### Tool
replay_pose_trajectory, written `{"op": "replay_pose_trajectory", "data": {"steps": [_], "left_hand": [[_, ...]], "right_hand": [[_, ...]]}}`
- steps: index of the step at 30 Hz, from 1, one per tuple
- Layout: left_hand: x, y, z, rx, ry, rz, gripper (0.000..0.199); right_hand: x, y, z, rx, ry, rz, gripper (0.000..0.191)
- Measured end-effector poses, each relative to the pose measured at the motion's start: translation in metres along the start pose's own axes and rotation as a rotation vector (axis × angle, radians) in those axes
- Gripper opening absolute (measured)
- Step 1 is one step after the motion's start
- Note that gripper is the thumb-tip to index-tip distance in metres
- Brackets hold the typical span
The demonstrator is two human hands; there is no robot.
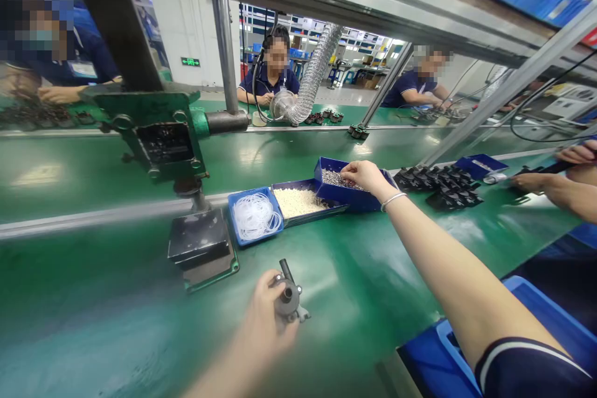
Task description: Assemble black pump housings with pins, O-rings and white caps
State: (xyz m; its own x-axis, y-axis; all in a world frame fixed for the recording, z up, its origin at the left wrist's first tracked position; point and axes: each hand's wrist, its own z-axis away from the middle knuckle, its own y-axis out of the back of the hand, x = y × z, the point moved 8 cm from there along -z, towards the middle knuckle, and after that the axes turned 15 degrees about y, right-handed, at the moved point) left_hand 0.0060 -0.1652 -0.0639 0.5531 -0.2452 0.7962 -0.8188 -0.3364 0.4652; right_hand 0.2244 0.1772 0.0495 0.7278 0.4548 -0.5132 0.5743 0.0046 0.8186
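My left hand [267, 314] is wrapped round a small dark pump housing [288, 303] with a pipe stub sticking up, held over the green bench. My right hand [366, 175] reaches into a blue bin [347, 196] of small metal screws [331, 178], thumb and fingers pinched together at their surface. Whatever may be between those fingertips is too small to make out. Left of that bin, partly under its edge, sits a tray of small cream-coloured pieces [296, 201]. Beside it a blue tray [236, 224] holds clear white rings [256, 216].
A green press [163, 137] with a black block base [199, 237] stands at the left. Black housings [441, 183] sit in rows to the right, near a co-worker's hands [555, 183]. Blue crates [527, 298] are at lower right. Other people work across the bench.
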Motion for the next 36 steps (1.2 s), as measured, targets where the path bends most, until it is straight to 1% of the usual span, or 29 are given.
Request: {"op": "replay_pose_trajectory", "data": {"steps": [2,4,5,7,8,11,12,14,15,17,19,21,25,29,31,33,36], "left_hand": [[0.009,0.005,-0.004,-0.084,0.002,-0.026,0.065],[0.014,0.009,-0.007,-0.149,0.02,-0.039,0.065],[0.016,0.011,-0.008,-0.158,0.026,-0.036,0.066],[0.017,0.013,-0.009,-0.169,0.033,-0.026,0.068],[0.017,0.012,-0.008,-0.173,0.034,-0.02,0.068],[0.014,0.009,-0.006,-0.173,0.032,-0.006,0.068],[0.012,0.008,-0.005,-0.172,0.032,-0.007,0.068],[0.01,0.007,-0.003,-0.174,0.029,-0.013,0.068],[0.009,0.006,-0.002,-0.176,0.029,-0.016,0.069],[0.008,0.006,-0.001,-0.181,0.032,-0.017,0.069],[0.007,0.005,0.0,-0.196,0.042,-0.014,0.071],[0.005,0.004,0.0,-0.213,0.056,-0.011,0.073],[0.004,0.002,0.001,-0.214,0.064,-0.016,0.078],[0.006,0.004,0.001,-0.167,0.051,-0.007,0.073],[0.007,0.004,0.001,-0.167,0.048,-0.005,0.071],[0.008,0.004,0.0,-0.178,0.049,-0.003,0.071],[0.008,0.005,-0.001,-0.192,0.048,0.005,0.073]], "right_hand": [[-0.011,0.008,0.003,0.058,0.012,-0.05,0.013],[-0.033,0.015,0.015,0.116,0.041,-0.108,0.019],[-0.048,0.017,0.026,0.137,0.072,-0.147,0.022],[-0.085,0.012,0.057,0.134,0.158,-0.235,0.025],[-0.109,0.007,0.078,0.116,0.25,-0.326,0.023],[-0.169,-0.031,0.151,-0.102,0.446,-0.474,0.015],[-0.185,-0.044,0.175,-0.157,0.525,-0.491,0.013],[-0.205,-0.065,0.215,-0.19,0.669,-0.501,0.006],[-0.208,-0.074,0.229,-0.189,0.712,-0.496,0.006],[-0.209,-0.088,0.247,-0.165,0.771,-0.45,0.011],[-0.206,-0.097,0.256,-0.141,0.813,-0.371,0.016],[-0.204,-0.1,0.262,-0.13,0.844,-0.31,0.021],[-0.201,-0.102,0.269,-0.126,0.843,-0.284,0.03],[-0.198,-0.098,0.269,-0.065,0.787,-0.346,0.032],[-0.197,-0.096,0.267,-0.044,0.77,-0.365,0.032],[-0.198,-0.096,0.267,-0.048,0.794,-0.363,0.035],[-0.205,-0.096,0.269,-0.081,0.89,-0.351,0.042]]}}
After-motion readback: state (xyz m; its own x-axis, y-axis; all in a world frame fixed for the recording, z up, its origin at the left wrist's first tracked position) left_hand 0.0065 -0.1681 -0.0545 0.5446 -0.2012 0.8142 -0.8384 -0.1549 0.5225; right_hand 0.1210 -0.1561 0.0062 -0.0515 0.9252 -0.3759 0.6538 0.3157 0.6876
